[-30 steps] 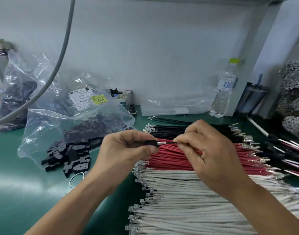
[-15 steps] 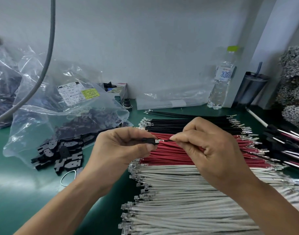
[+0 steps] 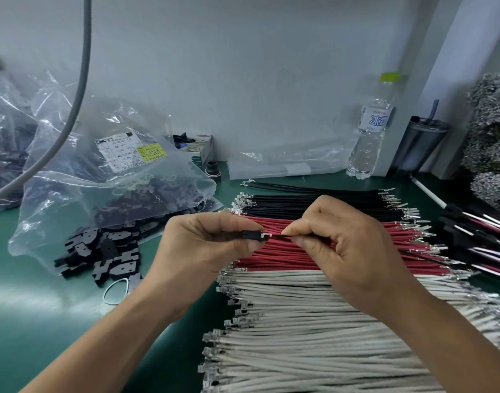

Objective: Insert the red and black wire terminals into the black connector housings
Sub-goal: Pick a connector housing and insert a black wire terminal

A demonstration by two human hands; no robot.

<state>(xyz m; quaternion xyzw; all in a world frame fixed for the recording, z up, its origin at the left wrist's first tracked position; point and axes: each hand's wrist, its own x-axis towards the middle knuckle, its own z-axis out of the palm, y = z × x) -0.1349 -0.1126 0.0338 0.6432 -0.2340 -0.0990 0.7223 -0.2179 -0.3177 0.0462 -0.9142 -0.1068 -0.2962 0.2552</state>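
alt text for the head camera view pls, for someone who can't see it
A person's left hand pinches a small black connector housing while the right hand pinches a black wire, its metal terminal at the housing's opening. Below lie rows of black, red and white wires on a green table.

Black housing (image 3: 251,235) mostly hidden in left hand (image 3: 212,245), bag label (image 3: 129,154) print unreadable

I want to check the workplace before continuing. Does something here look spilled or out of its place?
Yes, slightly. Black connector housings have slid out of the open clear plastic bag onto the green mat, lying in a loose heap, with a rubber band beside them. The wire rows look tidy.
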